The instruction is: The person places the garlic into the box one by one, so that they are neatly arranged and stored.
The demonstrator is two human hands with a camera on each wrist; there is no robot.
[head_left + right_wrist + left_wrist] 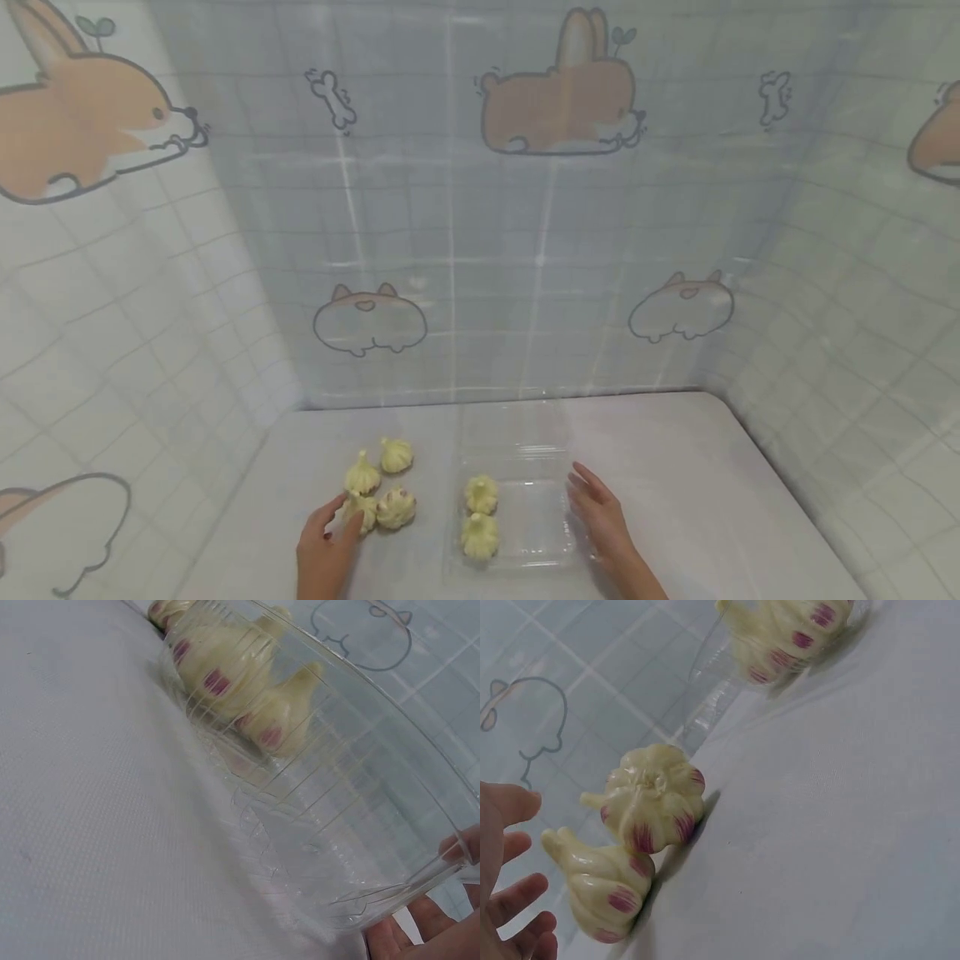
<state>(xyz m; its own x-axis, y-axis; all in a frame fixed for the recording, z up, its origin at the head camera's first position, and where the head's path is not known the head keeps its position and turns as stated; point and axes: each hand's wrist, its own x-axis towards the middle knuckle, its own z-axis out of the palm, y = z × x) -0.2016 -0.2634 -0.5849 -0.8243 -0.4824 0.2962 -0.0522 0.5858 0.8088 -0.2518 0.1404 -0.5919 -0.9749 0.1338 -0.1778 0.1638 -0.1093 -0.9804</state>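
Note:
My left hand (327, 548) is at the nearest garlic bulb (362, 510) of a loose group, thumb and forefinger spread on either side of it. In the left wrist view, its parted fingers (519, 898) stand beside two bulbs with purple streaks, one garlic bulb (604, 889) lower and another (654, 796) above. Two more garlic bulbs, one (481, 495) behind the other (479, 537), sit in the left part of a clear plastic container (536, 533). Fingers extended, my right hand (603, 518) is at the container's right side; the right wrist view shows its fingertips right at the rim.
The container's clear lid (513, 425) lies folded back behind it. Farther back in the loose group are a garlic bulb (363, 475) and another (397, 455). Behind the white table (675, 467) rises a tiled-pattern wall covering (495, 250) with cartoon dogs.

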